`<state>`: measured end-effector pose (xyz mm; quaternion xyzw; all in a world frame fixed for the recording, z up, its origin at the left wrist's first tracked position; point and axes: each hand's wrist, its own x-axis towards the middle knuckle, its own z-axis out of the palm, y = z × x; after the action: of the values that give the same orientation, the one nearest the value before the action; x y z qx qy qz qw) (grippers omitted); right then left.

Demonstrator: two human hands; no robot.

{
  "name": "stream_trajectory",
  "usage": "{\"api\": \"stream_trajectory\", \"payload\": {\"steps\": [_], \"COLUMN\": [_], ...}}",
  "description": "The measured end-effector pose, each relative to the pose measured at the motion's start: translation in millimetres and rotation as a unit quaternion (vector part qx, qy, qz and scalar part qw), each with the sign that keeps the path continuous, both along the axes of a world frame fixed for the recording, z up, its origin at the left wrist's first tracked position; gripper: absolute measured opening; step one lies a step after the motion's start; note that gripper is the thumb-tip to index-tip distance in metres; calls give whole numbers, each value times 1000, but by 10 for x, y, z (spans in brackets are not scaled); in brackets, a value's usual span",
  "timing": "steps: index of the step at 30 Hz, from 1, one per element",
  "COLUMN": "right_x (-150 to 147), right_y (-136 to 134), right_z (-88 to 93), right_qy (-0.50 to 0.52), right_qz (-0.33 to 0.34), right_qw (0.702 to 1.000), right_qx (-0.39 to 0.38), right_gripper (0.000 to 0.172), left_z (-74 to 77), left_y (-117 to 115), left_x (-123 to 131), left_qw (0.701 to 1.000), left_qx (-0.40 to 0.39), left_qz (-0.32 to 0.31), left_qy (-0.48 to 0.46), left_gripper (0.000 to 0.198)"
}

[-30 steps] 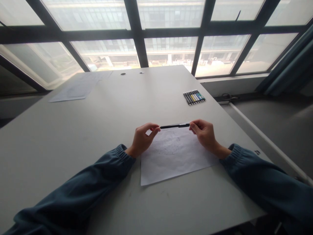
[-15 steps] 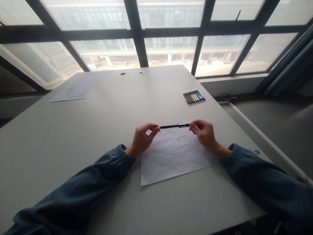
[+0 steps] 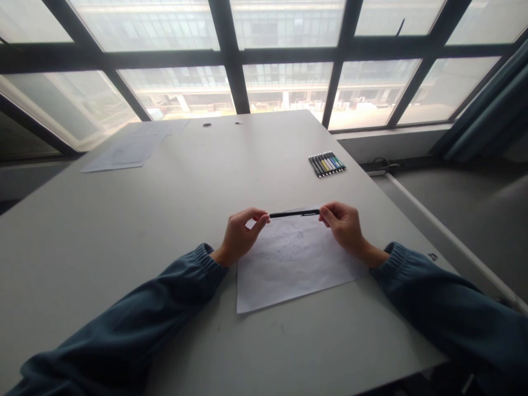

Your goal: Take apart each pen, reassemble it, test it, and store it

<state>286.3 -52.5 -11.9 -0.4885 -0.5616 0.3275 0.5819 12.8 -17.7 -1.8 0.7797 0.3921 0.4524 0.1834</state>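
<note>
A black pen is held level above the far part of a white sheet of paper. My left hand pinches its left end between thumb and fingers. At the other end, with the clip close by, my right hand grips it the same way. Faint dark marks show on the sheet beneath the pen. Beyond my right hand lies a row of several pens side by side, some black, others with yellow, white, blue and green parts.
The white table reaches to the windows. Papers lie at its far left, and two small round fittings sit near the far edge. A white rail runs along the right side, below a blue curtain.
The pen has turned slightly about its length, so its clip looks darker and lower. Both hands have kept their hold and place.
</note>
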Motion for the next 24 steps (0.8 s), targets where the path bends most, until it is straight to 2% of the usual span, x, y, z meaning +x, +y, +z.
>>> {"api": "stream_trajectory", "payload": {"steps": [24], "right_x": [1], "right_y": [-4], "right_z": [9], "right_qy": [-14], "right_qz": [2], "right_qw": [1000], "right_qx": [-4], "right_gripper": [36], "left_z": [45], "left_y": [-25], "left_x": [12], "left_qw": [1000], "left_qx": [-18], "left_qz": [-16], "left_qy": [-8], "left_gripper": [26]}}
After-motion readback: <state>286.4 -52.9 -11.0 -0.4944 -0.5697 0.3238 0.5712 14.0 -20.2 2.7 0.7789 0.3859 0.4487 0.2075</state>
